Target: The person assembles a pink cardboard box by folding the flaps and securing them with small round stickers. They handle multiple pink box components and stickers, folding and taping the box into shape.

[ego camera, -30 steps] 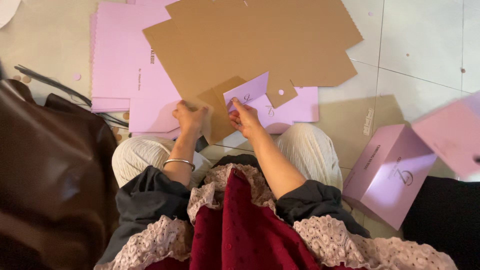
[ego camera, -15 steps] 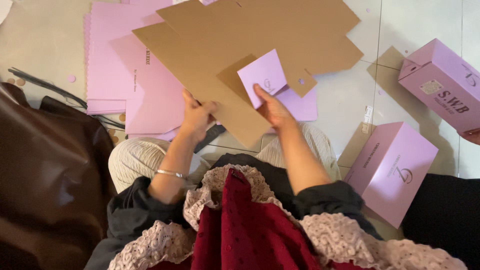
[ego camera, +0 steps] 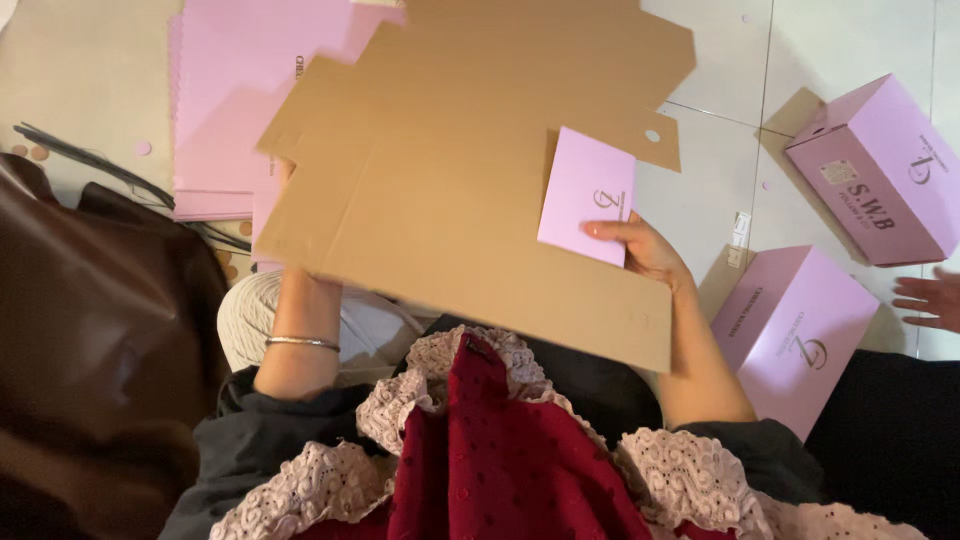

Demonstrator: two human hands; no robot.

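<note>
Right hand [ego camera: 648,250] pinches the pink flap [ego camera: 588,195] at three o'clock to steady the flat cardboard blank [ego camera: 450,190], whose underside hides the left hand, grip unknowable.

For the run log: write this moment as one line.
right hand: folds pink flap onto flat cardboard blank | left hand: hidden beneath blank | right: two assembled pink boxes, another person's hand

Box-packing workroom: flat cartons [ego camera: 215,110], folded boxes [ego camera: 790,335]
</note>
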